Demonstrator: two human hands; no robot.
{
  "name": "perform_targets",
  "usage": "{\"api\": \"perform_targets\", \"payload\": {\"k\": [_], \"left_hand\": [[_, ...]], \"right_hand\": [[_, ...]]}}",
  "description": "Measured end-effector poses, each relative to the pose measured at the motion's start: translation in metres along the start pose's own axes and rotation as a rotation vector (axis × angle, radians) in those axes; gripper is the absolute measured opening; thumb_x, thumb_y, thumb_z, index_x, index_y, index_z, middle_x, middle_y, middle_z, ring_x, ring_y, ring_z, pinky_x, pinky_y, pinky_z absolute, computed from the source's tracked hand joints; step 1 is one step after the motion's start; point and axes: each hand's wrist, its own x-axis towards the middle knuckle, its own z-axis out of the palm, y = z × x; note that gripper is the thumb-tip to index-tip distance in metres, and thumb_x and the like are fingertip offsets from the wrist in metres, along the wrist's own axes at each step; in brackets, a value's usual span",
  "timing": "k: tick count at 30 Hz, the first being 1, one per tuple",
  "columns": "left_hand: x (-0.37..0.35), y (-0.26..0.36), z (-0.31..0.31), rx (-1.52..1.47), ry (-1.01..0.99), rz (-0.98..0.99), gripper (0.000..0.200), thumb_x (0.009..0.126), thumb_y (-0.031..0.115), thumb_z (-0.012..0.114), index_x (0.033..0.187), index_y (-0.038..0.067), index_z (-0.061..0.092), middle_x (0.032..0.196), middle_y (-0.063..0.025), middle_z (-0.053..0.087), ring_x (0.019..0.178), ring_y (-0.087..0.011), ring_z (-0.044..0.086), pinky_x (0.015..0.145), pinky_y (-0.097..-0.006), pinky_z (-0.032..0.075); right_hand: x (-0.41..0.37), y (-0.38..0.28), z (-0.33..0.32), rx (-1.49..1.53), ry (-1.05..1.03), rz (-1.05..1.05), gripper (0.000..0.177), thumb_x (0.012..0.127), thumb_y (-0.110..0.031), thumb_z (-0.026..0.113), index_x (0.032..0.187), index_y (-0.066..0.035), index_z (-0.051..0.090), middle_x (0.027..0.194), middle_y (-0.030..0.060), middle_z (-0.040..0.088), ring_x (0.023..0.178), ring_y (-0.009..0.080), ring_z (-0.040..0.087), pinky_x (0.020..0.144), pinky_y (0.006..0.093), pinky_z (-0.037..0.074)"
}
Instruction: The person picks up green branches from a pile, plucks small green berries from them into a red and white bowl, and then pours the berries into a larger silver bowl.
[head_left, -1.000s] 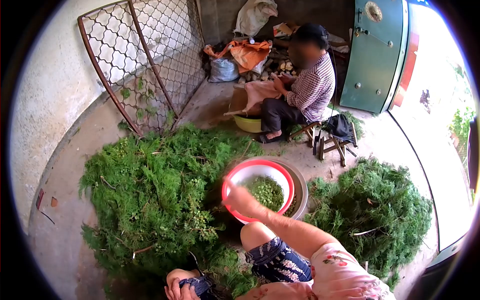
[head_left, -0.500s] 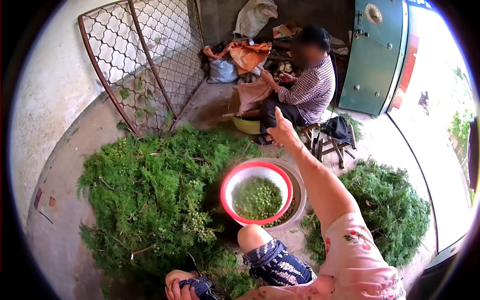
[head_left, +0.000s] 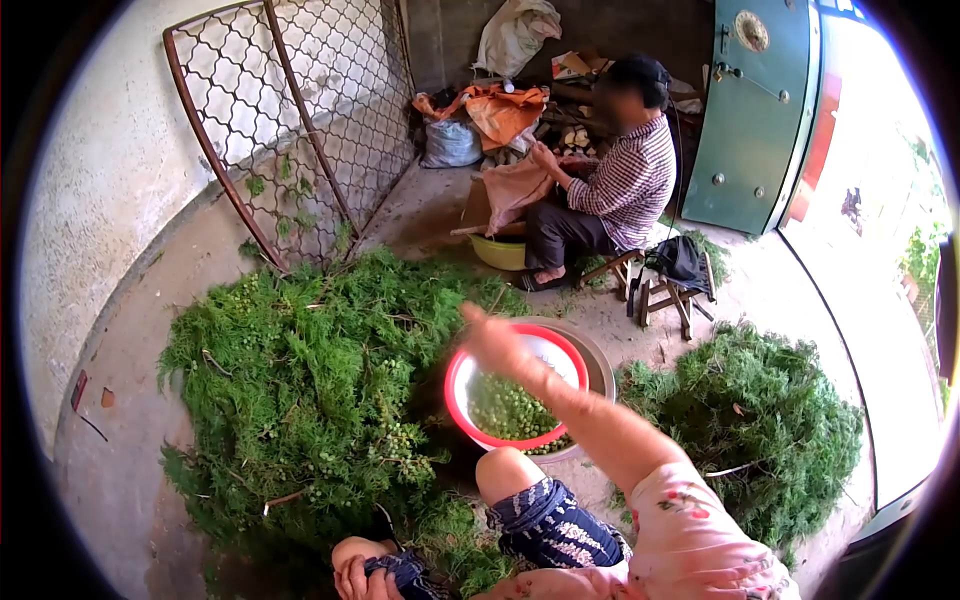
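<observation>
Right hand [head_left: 495, 347], motion-blurred, is over the far-left part of the round, smooth basin [head_left: 449, 395], one finger out toward far left, rest of grip can't tell; left hand [head_left: 368, 580] is on the near-left knee [head_left: 358, 550], fingers bent, can't tell if pinching cloth. Basin sits mid-scene between feathery left pile [head_left: 290, 400] and right pile [head_left: 775, 430], mouth up, red rim, white inside, small round green berries [head_left: 510, 408] in it. Wider grey pan [head_left: 604, 372] shows behind and right, more berries at its near side.
</observation>
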Motion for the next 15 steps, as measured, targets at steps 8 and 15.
{"api": "perform_targets", "payload": {"k": [8, 15], "left_hand": [[0.001, 0.002, 0.002, 0.011, 0.011, 0.013, 0.016, 0.080, 0.018, 0.057, 0.086, 0.006, 0.066, 0.102, -0.0124, 0.058, 0.101, -0.0339, 0.051, 0.089, -0.0471, 0.038], [0.001, 0.001, 0.000, -0.003, 0.018, -0.005, 0.016, 0.080, 0.017, 0.056, 0.086, 0.006, 0.066, 0.102, -0.0120, 0.058, 0.100, -0.0336, 0.051, 0.089, -0.0471, 0.038]], "right_hand": [[-0.091, -0.081, 0.097, 0.449, -0.389, -0.081, 0.059, 0.075, -0.013, 0.062, 0.128, -0.002, 0.038, 0.091, 0.0252, 0.060, 0.086, 0.0370, 0.059, 0.077, 0.0403, 0.048], [-0.097, -0.087, 0.104, 0.780, -0.387, 0.179, 0.059, 0.079, -0.006, 0.059, 0.133, -0.002, 0.034, 0.071, 0.0102, 0.061, 0.054, 0.0136, 0.057, 0.052, 0.0285, 0.048]]}}
